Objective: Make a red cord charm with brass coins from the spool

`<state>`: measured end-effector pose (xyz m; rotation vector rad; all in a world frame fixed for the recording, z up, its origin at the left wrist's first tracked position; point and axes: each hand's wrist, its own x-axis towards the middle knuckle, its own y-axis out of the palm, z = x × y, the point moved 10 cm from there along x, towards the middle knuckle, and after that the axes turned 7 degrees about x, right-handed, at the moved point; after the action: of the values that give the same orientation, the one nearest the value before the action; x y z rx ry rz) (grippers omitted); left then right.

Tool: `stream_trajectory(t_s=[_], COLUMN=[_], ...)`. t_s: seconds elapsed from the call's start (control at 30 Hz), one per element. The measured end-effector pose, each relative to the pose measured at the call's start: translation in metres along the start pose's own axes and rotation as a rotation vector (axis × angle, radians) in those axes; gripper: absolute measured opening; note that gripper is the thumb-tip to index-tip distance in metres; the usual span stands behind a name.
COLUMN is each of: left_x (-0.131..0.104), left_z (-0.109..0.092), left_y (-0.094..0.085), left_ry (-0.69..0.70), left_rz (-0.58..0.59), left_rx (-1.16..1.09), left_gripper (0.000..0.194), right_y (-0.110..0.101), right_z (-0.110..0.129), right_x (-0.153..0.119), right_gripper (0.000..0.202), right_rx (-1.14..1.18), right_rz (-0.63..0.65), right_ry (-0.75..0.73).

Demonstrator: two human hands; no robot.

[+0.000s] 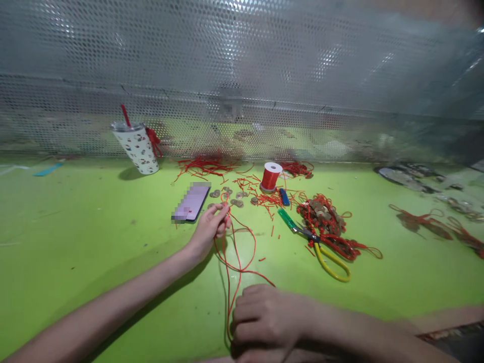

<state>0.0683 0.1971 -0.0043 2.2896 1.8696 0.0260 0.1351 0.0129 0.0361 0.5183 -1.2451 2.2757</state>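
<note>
Head view: my left hand point(210, 227) pinches red cord point(236, 252) beside the coins point(231, 196), fingers clamped on it. Right hand point(264, 317) is fisted near the table edge, gripping the cord's lower loop. Phone point(192, 201) sits just left; scissors point(321, 247), spool point(270, 177) and cup point(138, 147) lie farther out.

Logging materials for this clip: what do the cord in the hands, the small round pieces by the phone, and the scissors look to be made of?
Red cord, pinched by the left hand and running to the right hand: thin, matte, limp, probably braided nylon or similar thread. Round pieces: dull brassy colour, likely metal coins; detail too small to confirm. Scissors: glossy yellow handles, apparently plastic, with a green blade cover.
</note>
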Motion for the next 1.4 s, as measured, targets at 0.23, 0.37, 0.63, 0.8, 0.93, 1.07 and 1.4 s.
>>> stream_trajectory(t_s=[0.23, 0.37, 0.63, 0.8, 0.93, 1.07, 1.4], left_x=[-0.005, -0.014, -0.026, -0.027, -0.025, -0.021, -0.016], left_z=[-0.004, -0.004, -0.013, -0.038, -0.050, -0.046, -0.046], left_y=[0.010, 0.026, 0.044, 0.029, 0.023, 0.023, 0.020], left_ry=[0.009, -0.015, 0.043, 0.263, 0.366, 0.330, 0.311], left_rz=[0.054, 0.152, 0.263, 0.122, 0.079, 0.120, 0.101], left_rx=[0.065, 0.171, 0.259, 0.493, 0.665, 0.669, 0.508], left_gripper=[0.040, 0.036, 0.031, 0.019, 0.012, 0.011, 0.011], right_y=[-0.082, -0.103, -0.087, -0.063, -0.053, -0.057, -0.065], right_z=[-0.070, -0.093, -0.120, -0.146, -0.149, -0.139, -0.135], right_x=[-0.032, -0.051, -0.036, -0.037, -0.037, -0.032, -0.037], right_gripper=[0.016, 0.016, 0.031, 0.034, 0.028, 0.030, 0.041], right_rx=[0.116, 0.125, 0.660, 0.979, 0.954, 0.826, 0.694], right_rz=[-0.533, -0.733, -0.751, -0.769, -0.751, -0.707, -0.802], right_ry=[0.539, 0.704, 0.752, 0.852, 0.856, 0.814, 0.862])
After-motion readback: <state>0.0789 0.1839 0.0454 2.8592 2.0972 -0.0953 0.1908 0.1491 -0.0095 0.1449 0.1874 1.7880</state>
